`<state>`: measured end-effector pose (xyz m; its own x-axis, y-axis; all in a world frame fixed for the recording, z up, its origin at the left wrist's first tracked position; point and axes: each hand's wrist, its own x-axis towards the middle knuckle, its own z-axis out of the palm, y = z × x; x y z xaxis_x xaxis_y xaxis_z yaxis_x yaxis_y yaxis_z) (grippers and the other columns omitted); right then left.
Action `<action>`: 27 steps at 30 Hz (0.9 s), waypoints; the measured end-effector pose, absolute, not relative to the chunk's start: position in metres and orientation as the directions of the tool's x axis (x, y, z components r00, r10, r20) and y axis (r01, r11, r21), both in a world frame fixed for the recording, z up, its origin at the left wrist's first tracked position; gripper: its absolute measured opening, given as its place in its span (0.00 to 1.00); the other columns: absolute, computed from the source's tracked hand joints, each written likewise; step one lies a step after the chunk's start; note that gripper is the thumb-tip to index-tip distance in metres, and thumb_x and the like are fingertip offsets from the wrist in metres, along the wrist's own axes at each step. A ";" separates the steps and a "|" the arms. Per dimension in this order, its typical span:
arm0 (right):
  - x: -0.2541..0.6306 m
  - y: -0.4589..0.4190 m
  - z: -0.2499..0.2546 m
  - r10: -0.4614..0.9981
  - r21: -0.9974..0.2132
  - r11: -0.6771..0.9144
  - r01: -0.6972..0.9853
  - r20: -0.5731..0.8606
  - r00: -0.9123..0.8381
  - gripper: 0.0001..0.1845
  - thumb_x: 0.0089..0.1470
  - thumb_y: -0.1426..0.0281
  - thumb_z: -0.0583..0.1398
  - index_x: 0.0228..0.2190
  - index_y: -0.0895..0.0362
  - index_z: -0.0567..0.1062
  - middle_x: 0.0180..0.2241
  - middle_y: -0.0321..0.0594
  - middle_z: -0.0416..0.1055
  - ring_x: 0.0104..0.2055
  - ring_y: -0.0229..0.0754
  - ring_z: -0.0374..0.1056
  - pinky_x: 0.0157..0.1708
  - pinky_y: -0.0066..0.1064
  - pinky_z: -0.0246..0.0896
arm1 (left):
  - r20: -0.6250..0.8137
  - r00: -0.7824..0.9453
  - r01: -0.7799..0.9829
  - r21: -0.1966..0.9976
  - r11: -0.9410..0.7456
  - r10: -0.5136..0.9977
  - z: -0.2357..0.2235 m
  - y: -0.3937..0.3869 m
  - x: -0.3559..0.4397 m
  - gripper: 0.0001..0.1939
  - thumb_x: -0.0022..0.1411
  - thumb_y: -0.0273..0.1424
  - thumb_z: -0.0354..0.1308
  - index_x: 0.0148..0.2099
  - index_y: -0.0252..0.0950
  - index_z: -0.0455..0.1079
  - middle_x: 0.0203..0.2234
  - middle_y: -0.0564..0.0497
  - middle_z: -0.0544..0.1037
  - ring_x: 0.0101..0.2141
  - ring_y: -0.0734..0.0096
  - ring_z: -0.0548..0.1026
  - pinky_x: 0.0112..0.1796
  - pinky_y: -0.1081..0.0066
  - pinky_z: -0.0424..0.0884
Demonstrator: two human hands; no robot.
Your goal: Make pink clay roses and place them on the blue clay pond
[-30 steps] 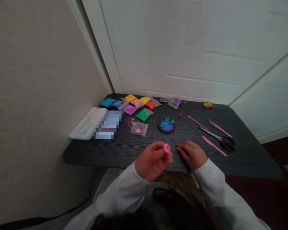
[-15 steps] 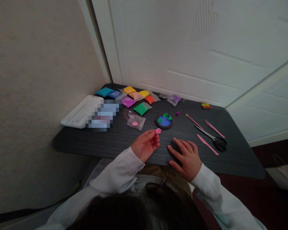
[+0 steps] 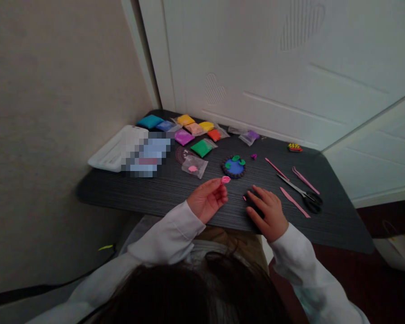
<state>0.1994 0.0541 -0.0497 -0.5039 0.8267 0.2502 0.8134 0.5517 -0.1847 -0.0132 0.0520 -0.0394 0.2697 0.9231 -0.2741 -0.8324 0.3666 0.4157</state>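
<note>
My left hand is raised just above the dark table and pinches a small flat pink clay piece between thumb and fingertips. My right hand rests on the table to its right with the fingers curled down over a tiny pink bit at its fingertips. A round blue clay disc with a brown rim and green leaves lies just beyond both hands. White sleeves cover both arms.
Several coloured clay packets lie at the back left beside a white tray. A clear bag with pink clay sits left of the disc. Black scissors and pink modelling tools lie to the right. A white door stands behind.
My left hand moved forward over the table with the pink piece, which now looks flatter. My right hand spread flat, then curled its fingers over a tiny pink bit.
</note>
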 end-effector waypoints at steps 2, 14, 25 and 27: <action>0.203 0.064 -0.050 0.828 -0.269 0.556 0.786 0.255 -0.499 0.20 0.51 0.63 0.51 0.47 0.54 0.65 0.50 0.44 0.61 0.51 0.47 0.56 0.49 0.44 0.50 | -0.270 0.269 -0.833 0.416 0.364 0.924 -0.040 0.052 -0.013 0.03 0.52 0.27 0.55 0.31 0.33 0.68 0.21 0.54 0.72 0.25 0.78 0.71 0.28 0.75 0.67; 0.198 0.092 -0.039 0.729 -0.403 0.672 0.622 0.209 -0.652 0.12 0.49 0.66 0.55 0.36 0.52 0.73 0.41 0.40 0.69 0.43 0.41 0.63 0.44 0.36 0.59 | -0.244 0.278 -0.833 0.421 0.360 0.929 -0.040 0.052 -0.013 0.02 0.52 0.27 0.56 0.30 0.33 0.68 0.21 0.54 0.71 0.25 0.78 0.70 0.28 0.75 0.67; 0.197 0.088 -0.041 0.725 -0.388 0.682 0.620 0.250 -0.642 0.12 0.49 0.67 0.55 0.37 0.54 0.72 0.40 0.42 0.69 0.43 0.41 0.63 0.43 0.37 0.60 | -0.234 0.285 -0.833 0.420 0.361 0.930 -0.040 0.051 -0.013 0.02 0.52 0.26 0.55 0.30 0.33 0.68 0.21 0.54 0.71 0.25 0.78 0.70 0.28 0.75 0.67; 0.198 0.082 -0.042 0.740 -0.364 0.671 0.646 0.266 -0.618 0.15 0.49 0.67 0.55 0.41 0.55 0.70 0.41 0.42 0.68 0.44 0.42 0.63 0.44 0.38 0.59 | -0.232 0.283 -0.833 0.421 0.359 0.931 -0.040 0.051 -0.013 0.02 0.52 0.26 0.55 0.30 0.33 0.68 0.21 0.54 0.71 0.25 0.79 0.70 0.28 0.75 0.67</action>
<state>0.1975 0.0822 -0.0425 -0.6184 0.7396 0.2657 0.6458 0.6709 -0.3644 -0.0135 0.0506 -0.0402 0.2832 0.9305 -0.2321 -0.8334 0.3585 0.4205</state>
